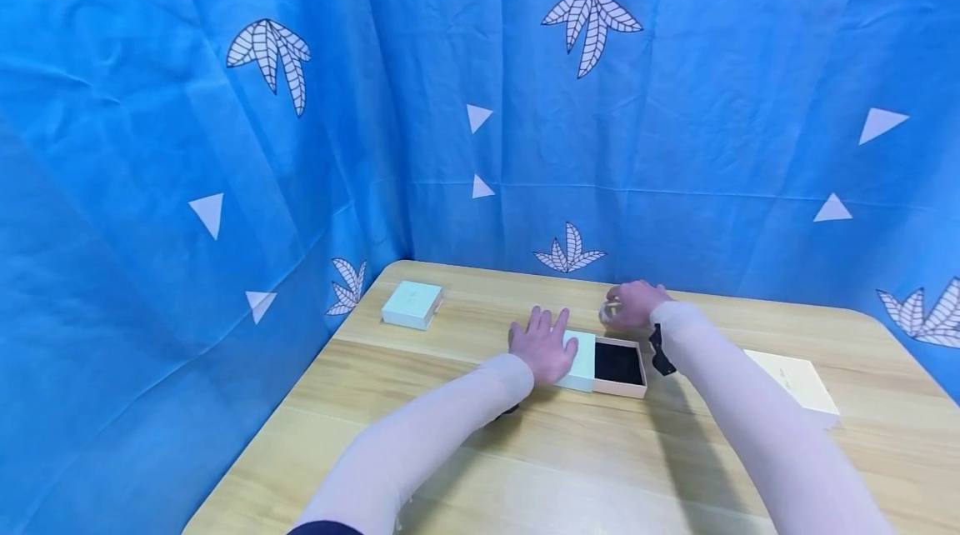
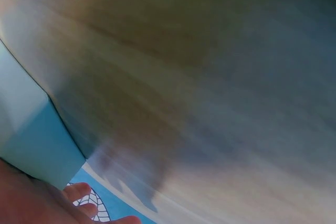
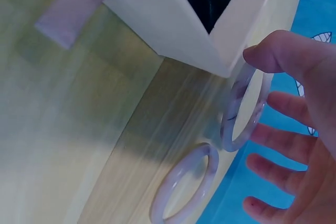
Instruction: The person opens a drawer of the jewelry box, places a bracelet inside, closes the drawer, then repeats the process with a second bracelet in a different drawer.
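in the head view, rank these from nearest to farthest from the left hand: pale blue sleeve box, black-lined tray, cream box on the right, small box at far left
1. pale blue sleeve box, under the left hand
2. black-lined tray, just right of it
3. small box, far left
4. cream box, far right

Looks like a staged recording booth, not a lived-in room. Blue printed cloth backdrop (image 1: 480, 102) with leaf and triangle pattern hangs on the left, far and right sides, closing in a light wooden table (image 1: 525, 452). Only small gift boxes (image 1: 412, 304) on it.
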A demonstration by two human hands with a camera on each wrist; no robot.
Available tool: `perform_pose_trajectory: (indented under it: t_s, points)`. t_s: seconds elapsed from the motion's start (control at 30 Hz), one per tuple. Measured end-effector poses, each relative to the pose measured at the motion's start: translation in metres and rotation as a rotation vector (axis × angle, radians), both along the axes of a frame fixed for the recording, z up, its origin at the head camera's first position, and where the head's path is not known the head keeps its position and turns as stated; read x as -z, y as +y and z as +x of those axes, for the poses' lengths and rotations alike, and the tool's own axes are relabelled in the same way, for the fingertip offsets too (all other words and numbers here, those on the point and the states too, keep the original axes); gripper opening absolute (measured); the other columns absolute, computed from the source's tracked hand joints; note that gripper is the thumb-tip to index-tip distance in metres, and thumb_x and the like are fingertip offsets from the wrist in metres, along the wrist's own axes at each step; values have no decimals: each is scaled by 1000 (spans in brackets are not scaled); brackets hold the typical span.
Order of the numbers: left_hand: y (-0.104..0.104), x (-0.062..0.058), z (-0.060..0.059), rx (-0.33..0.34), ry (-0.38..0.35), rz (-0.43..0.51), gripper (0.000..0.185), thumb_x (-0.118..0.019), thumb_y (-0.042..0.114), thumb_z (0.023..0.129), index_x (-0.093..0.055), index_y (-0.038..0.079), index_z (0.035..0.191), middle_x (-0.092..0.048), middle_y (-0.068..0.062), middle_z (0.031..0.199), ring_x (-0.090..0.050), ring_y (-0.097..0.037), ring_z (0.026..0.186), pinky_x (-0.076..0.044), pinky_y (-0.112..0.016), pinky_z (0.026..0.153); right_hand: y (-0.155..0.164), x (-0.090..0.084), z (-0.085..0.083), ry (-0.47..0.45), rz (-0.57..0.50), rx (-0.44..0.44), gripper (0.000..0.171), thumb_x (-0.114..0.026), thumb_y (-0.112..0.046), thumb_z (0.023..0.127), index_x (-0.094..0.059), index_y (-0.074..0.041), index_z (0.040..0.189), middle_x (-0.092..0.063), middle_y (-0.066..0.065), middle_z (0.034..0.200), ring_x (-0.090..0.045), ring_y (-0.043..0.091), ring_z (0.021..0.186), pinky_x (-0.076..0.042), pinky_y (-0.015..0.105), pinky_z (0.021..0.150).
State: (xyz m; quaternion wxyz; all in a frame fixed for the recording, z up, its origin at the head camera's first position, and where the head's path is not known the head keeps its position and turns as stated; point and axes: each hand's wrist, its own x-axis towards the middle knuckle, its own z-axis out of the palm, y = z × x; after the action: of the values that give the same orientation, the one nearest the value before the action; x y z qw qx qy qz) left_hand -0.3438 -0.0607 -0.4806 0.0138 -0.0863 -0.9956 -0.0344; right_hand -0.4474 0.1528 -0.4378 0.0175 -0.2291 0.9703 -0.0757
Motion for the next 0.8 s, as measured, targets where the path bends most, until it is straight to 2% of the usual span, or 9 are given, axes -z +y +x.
perform_pose_trajectory:
  t_s: [0.23,0.4,0.6,0.8]
  points:
    - [0,1,0,-2,-3,11,66,-12,60,103,-7,33,163,-20,-4,169,-8,-26,157,-18,-63,120,3,-8,8,22,-2,-25,58,-77,-42,79,-68,-11,128,-70,16,123,-62,42,115,-42,69,91]
    - [-1,0,1,0,6,12,67,-13,60,103,-9,32,163,-22,-4,168,-11,-27,157,-20,-64,120,2,-18,16,8,-2,-31,57,-78,-40,79,-68,-11,128,-69,16,126,-60,42,120,-39,72,96]
    - [-1,0,1,6,10,16,67,-14,60,103,-10,31,163,-23,-5,168,-11,-27,157,-20,-64,119,0,-30,30,-1,7,-51,54,-75,-36,82,-67,-11,129,-69,15,128,-59,41,122,-40,67,95]
    - [-1,0,1,4,7,23,67,-14,60,103,-10,31,163,-22,-5,168,-11,-28,157,-20,-64,119,0,-38,46,-11,5,-67,52,-75,-33,84,-66,-11,130,-70,13,126,-60,40,121,-32,74,101]
